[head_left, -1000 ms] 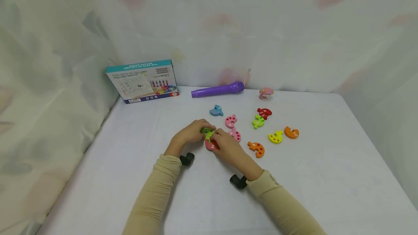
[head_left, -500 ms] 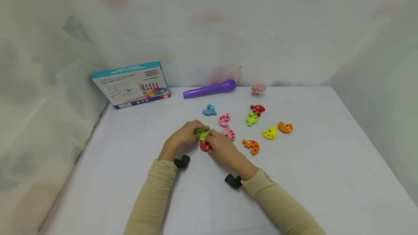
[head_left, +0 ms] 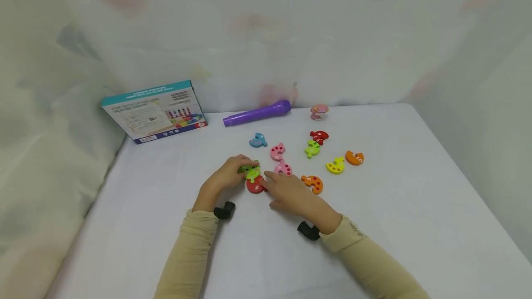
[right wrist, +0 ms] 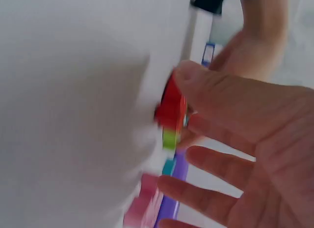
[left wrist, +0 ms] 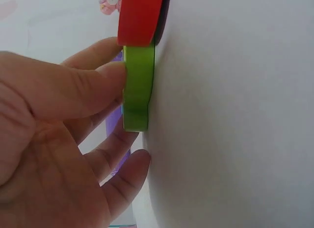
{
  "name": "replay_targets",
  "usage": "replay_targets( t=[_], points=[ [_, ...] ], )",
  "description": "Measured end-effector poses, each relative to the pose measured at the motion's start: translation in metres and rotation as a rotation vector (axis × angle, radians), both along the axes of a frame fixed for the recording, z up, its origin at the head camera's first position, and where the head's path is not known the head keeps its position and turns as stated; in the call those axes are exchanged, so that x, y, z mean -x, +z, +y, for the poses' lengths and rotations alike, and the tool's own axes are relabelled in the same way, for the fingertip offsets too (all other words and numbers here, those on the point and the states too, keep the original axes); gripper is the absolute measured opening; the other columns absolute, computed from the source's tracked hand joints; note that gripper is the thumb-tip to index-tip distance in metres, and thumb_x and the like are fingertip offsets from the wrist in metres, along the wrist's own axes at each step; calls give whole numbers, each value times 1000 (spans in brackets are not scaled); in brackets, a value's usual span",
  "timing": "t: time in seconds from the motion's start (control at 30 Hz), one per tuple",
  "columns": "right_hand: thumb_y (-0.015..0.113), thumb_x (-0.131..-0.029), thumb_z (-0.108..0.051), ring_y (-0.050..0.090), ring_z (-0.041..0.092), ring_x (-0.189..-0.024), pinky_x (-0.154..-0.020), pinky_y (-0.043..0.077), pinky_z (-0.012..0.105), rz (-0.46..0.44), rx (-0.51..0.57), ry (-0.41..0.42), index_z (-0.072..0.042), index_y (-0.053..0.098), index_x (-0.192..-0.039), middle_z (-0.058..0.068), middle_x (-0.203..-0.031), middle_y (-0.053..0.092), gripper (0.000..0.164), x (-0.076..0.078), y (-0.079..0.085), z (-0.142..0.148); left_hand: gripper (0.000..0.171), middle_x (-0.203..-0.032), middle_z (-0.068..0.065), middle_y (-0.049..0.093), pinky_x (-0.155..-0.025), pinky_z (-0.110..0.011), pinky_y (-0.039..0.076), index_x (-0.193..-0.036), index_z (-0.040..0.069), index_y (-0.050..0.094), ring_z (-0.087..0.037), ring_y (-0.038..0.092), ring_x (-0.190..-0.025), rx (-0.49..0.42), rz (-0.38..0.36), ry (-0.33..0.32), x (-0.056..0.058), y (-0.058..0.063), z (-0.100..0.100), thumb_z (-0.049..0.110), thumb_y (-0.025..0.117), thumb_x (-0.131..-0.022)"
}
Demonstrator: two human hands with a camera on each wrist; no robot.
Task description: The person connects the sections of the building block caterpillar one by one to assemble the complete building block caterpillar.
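Observation:
My left hand (head_left: pixel 227 173) holds a green puzzle piece with a smiling face (head_left: pixel 251 172) on the table. In the left wrist view its thumb (left wrist: pixel 105 83) lies against the green piece (left wrist: pixel 138 88), with the fingers on the far side. A red puzzle piece marked 2 (head_left: pixel 255 185) joins the green one on its near side. My right hand (head_left: pixel 293 194) is spread at the right edge of the red piece, gripping nothing. Seen from the right wrist, its thumb tip overlaps the red piece (right wrist: pixel 171 102); whether they touch I cannot tell.
Pink pieces (head_left: pixel 277 152), an orange one (head_left: pixel 313 183), a yellow one (head_left: pixel 335 165) and several others lie right of and beyond the hands. Along the back are a printed box (head_left: pixel 155 116), a purple toy microphone (head_left: pixel 257 114) and a small pink figure (head_left: pixel 319 112).
My right hand has let go of the joined pieces and drawn slightly right, its fingers spreading. My left hand stays on the green piece. The whole head view has shifted.

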State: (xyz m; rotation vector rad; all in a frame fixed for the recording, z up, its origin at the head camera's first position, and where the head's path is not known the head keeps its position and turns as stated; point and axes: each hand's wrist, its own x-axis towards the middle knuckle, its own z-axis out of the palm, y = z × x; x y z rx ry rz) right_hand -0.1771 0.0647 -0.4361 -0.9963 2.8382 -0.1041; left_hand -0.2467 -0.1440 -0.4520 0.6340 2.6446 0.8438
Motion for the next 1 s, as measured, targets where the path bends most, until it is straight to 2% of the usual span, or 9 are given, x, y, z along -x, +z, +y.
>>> replay_targets(
  t=[0.17,0.3,0.53,0.7,0.83,1.0],
  points=[
    [69,-82,-34,42,26,-125,-96,42,46,36,118,-105,-17,51,-133,6,-141,41,57,11,7,31,42,-131,-10,49,-106,-49,29,-126,18,58,-31,38,-125,-2,4,39,-4,0,-2,0,55,-88],
    [69,-83,-29,42,30,-124,-96,41,50,54,192,-214,-13,51,-132,10,-139,43,54,29,10,63,43,-131,-9,50,-106,-46,30,-126,19,59,-29,40,-126,-12,15,62,-5,-1,-1,-1,56,-88],
    [67,-85,-21,47,36,-115,-88,46,52,96,180,-344,-6,52,-130,16,-134,45,49,70,14,112,42,-130,-8,52,-105,-45,32,-127,18,58,-29,41,-124,16,52,66,-9,-3,2,0,55,-88],
    [65,-86,-20,45,40,-116,-91,42,56,58,160,-409,-5,50,-130,20,-135,43,49,80,18,135,43,-128,-8,53,-105,-44,32,-127,16,58,-28,43,-123,22,79,65,-11,-2,3,-2,56,-87],
    [66,-85,-18,42,40,-119,-95,39,57,3,204,-386,-4,52,-129,20,-134,43,48,74,16,143,42,-128,-8,54,-105,-45,33,-126,15,58,-29,43,-123,10,80,68,-9,-1,3,-1,56,-87],
    [70,-82,-16,43,35,-121,-96,39,53,-12,244,-208,-7,55,-127,15,-131,49,48,59,5,142,42,-128,-8,54,-105,-45,33,-125,15,59,-29,43,-123,3,77,71,-7,-3,4,-2,55,-87]
  ],
)
